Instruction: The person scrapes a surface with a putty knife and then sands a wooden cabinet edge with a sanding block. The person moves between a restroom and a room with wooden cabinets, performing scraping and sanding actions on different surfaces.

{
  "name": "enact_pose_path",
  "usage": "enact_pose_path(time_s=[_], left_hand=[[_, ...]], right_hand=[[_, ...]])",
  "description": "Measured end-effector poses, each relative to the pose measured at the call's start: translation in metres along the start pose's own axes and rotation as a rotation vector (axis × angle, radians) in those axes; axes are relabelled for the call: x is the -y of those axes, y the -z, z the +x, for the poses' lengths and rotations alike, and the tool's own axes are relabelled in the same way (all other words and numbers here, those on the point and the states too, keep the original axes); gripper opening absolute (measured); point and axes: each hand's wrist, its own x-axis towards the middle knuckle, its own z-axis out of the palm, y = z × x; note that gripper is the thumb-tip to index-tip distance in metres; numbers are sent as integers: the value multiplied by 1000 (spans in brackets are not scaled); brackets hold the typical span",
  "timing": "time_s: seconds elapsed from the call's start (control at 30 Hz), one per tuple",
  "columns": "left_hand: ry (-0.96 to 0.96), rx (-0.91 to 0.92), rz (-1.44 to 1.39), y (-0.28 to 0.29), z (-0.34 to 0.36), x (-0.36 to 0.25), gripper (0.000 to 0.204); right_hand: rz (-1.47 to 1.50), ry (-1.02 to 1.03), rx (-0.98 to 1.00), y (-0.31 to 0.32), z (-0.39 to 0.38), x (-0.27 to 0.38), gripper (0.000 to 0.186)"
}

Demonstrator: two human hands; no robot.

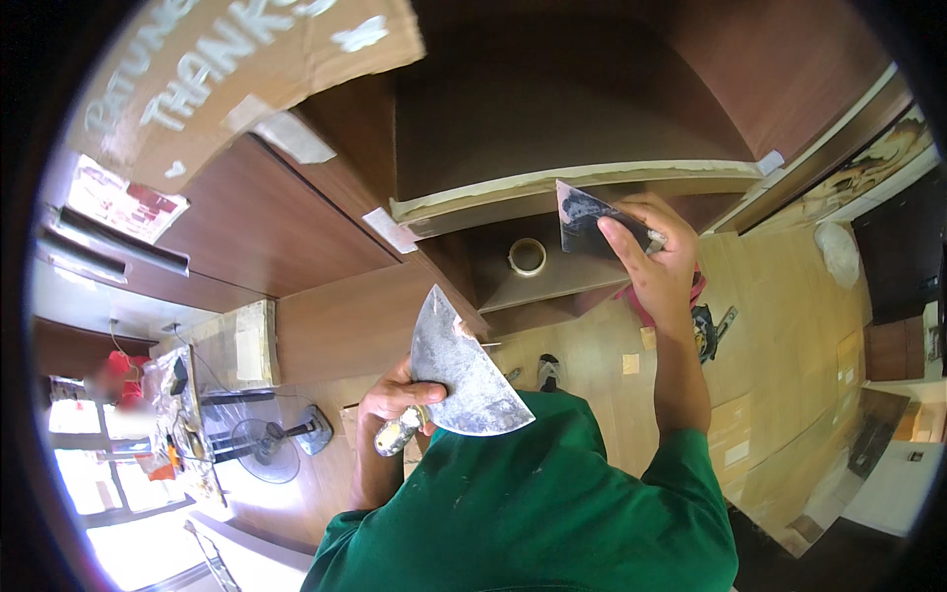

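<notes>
My left hand (pixel 387 403) is closed round a broad putty knife (pixel 464 380) with a flared metal blade and a worn, smeared handle. A small lump of pinkish filler clings near the blade's edge. Raised at the cabinet, my right hand (pixel 663 252) pinches a smaller dark scraper (pixel 584 225) that has pale pinkish filler along its edge. Its tip is close to the shelf's front edge (pixel 513 189), which is lined with pale strips; whether they touch I cannot tell. On the lower shelf lies a roll of tape (pixel 513 259).
A cardboard sign (pixel 286 74) hangs at the upper left against brown cabinet panels (pixel 247 217). A fan (pixel 268 452) and a cluttered table (pixel 178 414) stand at left. Beyond my right forearm, a power tool (pixel 704 333) rests near the floor; a whitish plastic bag (pixel 837 254) lies farther right.
</notes>
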Motion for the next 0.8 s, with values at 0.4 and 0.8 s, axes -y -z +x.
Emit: enact_pose_path(time_s=[0.4, 0.8], left_hand=[[156, 255, -206, 48, -21, -16, 62], [551, 184, 478, 82, -42, -90, 52]], right_hand=[[-321, 755, 418, -92, -67, 54, 48], [-655, 724, 650, -93, -44, 107, 43]])
